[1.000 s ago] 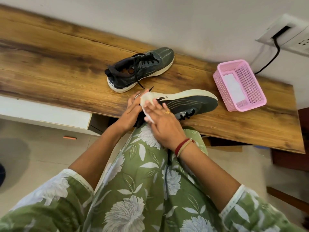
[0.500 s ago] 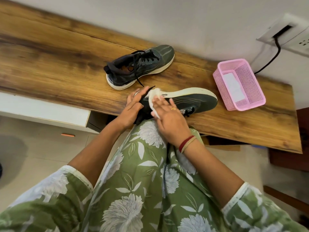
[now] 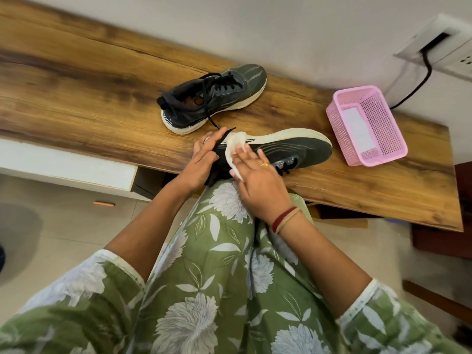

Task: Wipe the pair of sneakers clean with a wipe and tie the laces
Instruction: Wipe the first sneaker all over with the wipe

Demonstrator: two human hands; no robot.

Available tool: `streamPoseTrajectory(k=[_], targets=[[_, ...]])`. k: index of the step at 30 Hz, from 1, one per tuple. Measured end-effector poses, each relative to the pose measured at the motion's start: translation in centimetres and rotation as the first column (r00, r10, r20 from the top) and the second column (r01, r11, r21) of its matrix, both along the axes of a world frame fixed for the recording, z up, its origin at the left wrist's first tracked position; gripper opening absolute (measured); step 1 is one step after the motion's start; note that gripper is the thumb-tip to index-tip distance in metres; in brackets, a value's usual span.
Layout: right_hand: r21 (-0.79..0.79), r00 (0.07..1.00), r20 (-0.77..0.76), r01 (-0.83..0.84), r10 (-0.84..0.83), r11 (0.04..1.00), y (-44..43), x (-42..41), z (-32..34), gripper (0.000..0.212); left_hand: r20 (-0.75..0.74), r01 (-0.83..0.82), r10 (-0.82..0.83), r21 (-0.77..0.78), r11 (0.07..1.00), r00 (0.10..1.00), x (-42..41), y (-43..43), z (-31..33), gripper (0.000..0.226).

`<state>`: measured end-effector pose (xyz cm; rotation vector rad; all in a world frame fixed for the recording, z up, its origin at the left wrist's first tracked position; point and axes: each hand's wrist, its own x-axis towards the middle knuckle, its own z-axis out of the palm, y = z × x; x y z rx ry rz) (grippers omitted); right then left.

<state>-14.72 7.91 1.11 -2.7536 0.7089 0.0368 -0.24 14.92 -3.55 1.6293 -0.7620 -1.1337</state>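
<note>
A dark grey sneaker [image 3: 293, 149] with a white sole lies on its side at the wooden table's front edge, heel toward me. My left hand [image 3: 201, 162] grips its heel end. With straight fingers, my right hand [image 3: 255, 172] presses a white wipe [image 3: 233, 149] flat against the sneaker's side near the heel. The second sneaker [image 3: 212, 98] stands upright farther back on the table, its black laces untied and trailing toward my hands.
A pink perforated basket [image 3: 367, 123] holding a white packet sits at the right on the wooden table [image 3: 89, 103]. A black cable runs from a wall socket [image 3: 434, 44] behind it. My green floral clothing fills the lower view; tiled floor lies left.
My right hand has slid the wipe from the heel end along the sneaker's side, a little toward the toe. My left hand keeps its hold on the heel.
</note>
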Motion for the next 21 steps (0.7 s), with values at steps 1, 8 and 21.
streamPoseTrajectory(k=[1, 8, 21], targets=[[-0.013, 0.998, -0.005, -0.067, 0.067, 0.998, 0.5, 0.1, -0.2, 0.053, 0.014, -0.002, 0.002, 0.000, 1.000, 1.000, 0.0, 0.1, -0.1, 0.065], [0.624, 0.759, 0.316, 0.285, -0.569, 0.727, -1.1, -1.8, 1.8, 0.044, 0.001, -0.021, 0.021, 0.018, 1.000, 1.000, -0.2, -0.1, 0.3, 0.066], [0.017, 0.965, 0.008, 0.263, -0.263, 0.965, 0.0, -0.2, 1.3, 0.048, 0.028, -0.032, 0.032, 0.010, 0.999, 0.999, -0.3, -0.2, 0.4, 0.063]])
